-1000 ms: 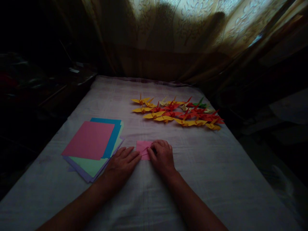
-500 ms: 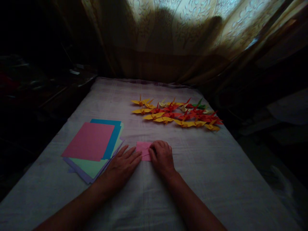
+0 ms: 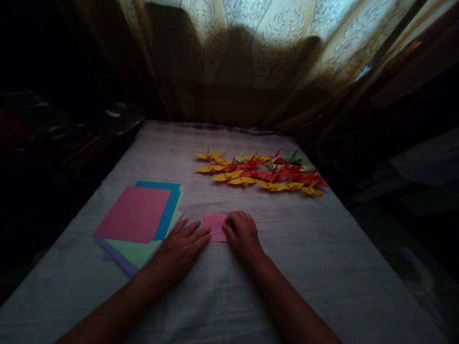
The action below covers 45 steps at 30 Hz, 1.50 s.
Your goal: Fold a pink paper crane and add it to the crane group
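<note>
A small folded square of pink paper [image 3: 214, 222] lies on the cloth in front of me, with creases across its face. My left hand [image 3: 184, 244] rests flat with fingers spread, its fingertips on the paper's left edge. At the right edge, my right hand [image 3: 244, 233] is closed in a pinch, thumb and forefinger on the paper. The curled fingers hide that side of the square.
To the left is a stack of paper sheets, a pink sheet [image 3: 134, 212] on top, with blue, pale green and purple below. Several folded paper cranes [image 3: 251, 174] in yellow, red, cream and green stand at the back right. A patterned curtain [image 3: 236, 62] hangs behind.
The view has tilted up slightly. My right thumb and forefinger have shifted a little along the pink paper; my left hand stays at its left edge.
</note>
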Tool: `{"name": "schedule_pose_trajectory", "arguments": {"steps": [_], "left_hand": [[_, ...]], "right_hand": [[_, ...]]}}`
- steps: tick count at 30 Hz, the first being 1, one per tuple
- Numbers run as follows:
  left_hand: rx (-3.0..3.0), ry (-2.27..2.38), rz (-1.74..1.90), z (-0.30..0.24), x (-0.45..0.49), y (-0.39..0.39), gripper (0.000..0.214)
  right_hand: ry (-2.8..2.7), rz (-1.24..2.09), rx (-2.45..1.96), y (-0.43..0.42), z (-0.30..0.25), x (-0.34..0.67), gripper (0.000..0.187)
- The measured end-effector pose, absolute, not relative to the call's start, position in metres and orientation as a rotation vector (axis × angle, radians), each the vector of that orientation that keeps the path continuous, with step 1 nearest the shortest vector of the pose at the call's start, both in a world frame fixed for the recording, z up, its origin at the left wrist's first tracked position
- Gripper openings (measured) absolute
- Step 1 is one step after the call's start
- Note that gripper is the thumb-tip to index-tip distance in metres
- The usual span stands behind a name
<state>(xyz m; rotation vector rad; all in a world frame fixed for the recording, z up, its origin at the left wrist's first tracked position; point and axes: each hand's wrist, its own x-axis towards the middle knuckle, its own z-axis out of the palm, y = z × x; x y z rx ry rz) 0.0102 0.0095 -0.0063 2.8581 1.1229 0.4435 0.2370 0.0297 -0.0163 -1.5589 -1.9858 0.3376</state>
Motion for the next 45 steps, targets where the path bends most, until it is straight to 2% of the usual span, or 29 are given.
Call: {"name": "schedule_pose_trajectory", "arguments": {"steps": [5,9,13,18,25,34,39,45], "left_hand": [[2.847,1.131,0.496,-0.01,0.011,0.009,0.034],[2.841,1.142,0.51,-0.009,0.013,0.008,0.033],[2.851,1.115,0.534,-0.007,0.01,0.008,0.033],[2.879,1.086,0.506,-0.004,-0.002,0.008,0.034],[2.893,1.095,0.505,-0.003,-0.012,0.002,0.033],[2.897,1.176,0.563,0.017,0.02,0.011,0.021],[2.863,1.204,0.408,0.016,0.034,0.013,0.017],[2.829,1.22,0.463,0.011,0.033,0.011,0.016]], "right_hand": [[-1.992,0.147,-1.452,0.025,-0.017,0.235,0.022],[-2.291,0.016,-1.358,0.013,-0.015,0.228,0.038],[-2.558,0.135,-1.4,0.005,-0.014,0.227,0.053],[-2.648,0.326,-1.475,0.006,-0.006,0.231,0.062],[-2.641,0.331,-1.5,0.006,-0.003,0.229,0.065],[-2.547,0.267,-1.458,0.005,-0.008,0.227,0.058],[-2.53,0.305,-1.452,0.005,-0.007,0.233,0.06],[-2.214,0.202,-1.763,0.009,-0.009,0.244,0.043]]}}
